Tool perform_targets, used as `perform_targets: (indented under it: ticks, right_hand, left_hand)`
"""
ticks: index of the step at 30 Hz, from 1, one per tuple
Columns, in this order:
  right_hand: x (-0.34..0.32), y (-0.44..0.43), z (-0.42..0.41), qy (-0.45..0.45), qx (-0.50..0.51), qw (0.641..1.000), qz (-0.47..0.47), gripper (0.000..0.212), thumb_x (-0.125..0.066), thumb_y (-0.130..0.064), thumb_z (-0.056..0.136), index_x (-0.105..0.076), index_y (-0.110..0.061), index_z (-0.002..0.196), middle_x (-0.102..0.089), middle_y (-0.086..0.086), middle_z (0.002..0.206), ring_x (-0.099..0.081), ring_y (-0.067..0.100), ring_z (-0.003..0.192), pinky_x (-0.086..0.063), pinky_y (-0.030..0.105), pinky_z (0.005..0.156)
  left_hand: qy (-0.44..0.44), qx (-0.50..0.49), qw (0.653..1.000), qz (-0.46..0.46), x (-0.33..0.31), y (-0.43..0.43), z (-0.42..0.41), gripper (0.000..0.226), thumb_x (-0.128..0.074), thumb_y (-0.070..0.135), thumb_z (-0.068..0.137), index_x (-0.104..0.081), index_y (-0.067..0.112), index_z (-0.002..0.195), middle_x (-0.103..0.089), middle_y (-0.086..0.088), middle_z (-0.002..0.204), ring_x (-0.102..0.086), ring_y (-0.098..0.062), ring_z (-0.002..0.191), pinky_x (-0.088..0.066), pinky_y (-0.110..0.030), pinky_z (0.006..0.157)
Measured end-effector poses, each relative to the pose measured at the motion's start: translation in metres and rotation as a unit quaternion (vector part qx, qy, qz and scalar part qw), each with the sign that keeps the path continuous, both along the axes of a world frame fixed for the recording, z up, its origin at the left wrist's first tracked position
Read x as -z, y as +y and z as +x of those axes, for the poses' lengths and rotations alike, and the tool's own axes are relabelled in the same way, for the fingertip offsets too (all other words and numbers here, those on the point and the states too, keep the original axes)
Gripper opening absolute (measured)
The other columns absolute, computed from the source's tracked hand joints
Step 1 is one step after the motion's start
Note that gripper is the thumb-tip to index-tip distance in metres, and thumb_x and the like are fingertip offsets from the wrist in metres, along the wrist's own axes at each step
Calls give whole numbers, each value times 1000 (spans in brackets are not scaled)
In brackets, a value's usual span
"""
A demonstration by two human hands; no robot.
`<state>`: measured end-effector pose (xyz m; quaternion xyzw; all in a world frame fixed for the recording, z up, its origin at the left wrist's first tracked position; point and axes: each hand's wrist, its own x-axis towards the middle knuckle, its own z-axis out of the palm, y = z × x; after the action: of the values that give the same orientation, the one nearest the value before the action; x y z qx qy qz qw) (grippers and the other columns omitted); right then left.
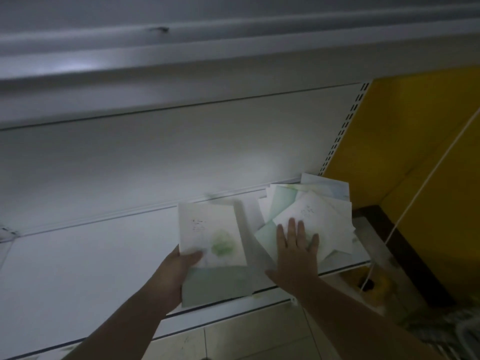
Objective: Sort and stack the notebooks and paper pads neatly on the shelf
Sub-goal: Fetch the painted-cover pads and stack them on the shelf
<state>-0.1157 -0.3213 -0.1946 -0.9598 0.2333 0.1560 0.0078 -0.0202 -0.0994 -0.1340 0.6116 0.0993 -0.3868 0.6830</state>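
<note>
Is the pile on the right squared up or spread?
Spread: the pile has pads lying at crossed angles with corners sticking out, under the flat right hand.

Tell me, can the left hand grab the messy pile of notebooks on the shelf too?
Probably not yet. The left hand holds a small stack of notebooks, so its grip is full, and the right hand lies flat on the messy pile. Nothing else blocks the way across the shelf.
</note>
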Motion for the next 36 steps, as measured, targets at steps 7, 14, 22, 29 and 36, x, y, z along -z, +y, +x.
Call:
perform_targets:
  ticks: [7, 14, 22, 29, 36]
  right_hand:
    - [-20, -7, -2, -181, -85, 978, 56, 62, -51, -26, 82, -43, -8, 141, -40, 15, 147, -39, 42, 134, -34, 61, 104]
    - [-26, 32, -15, -238, -340, 908, 53, 81, -73, -34, 68, -39, -22, 140, -47, 7, 144, -49, 27, 128, -44, 37, 101]
    - [-22, -22, -3, -155, -324, 933, 32, 53, -31, -52, 92, -56, -22, 127, -52, 7, 137, -49, 26, 126, -35, 41, 105]
    - [-14, -89, 0, 5, -44, 999, 19, 74, -48, -37, 94, -6, -15, 151, 3, 8, 160, 1, 26, 147, -12, 48, 117]
    - [-43, -81, -5, -158, -108, 981, -16, 51, -80, -10, 61, -69, -16, 111, -69, 6, 113, -64, 20, 108, -32, 49, 106]
  left_hand:
    - [-31, 43, 997, 50, -6, 0, 2, 31, -55, 7, 90, -59, 15, 119, -71, -18, 98, -67, -37, 80, -54, -39, 65]
    - [21, 63, 998, 17, -20, -38, -12, 43, -46, 48, 93, -67, 11, 98, -75, -9, 74, -71, -22, 62, -55, -29, 54]
    - [11, 21, 1000, -1, -11, -30, -21, 29, -53, 11, 91, -59, 13, 119, -70, -20, 105, -68, -36, 83, -57, -38, 62]
    - [-59, 6, 996, 74, -20, -7, -12, 20, -57, 21, 91, -64, 15, 109, -72, -16, 92, -69, -32, 77, -56, -35, 62]
    - [-3, 4, 998, 57, -24, 13, -11, 35, -69, 31, 76, -63, 26, 110, -64, -26, 104, -65, -39, 80, -54, -57, 68]
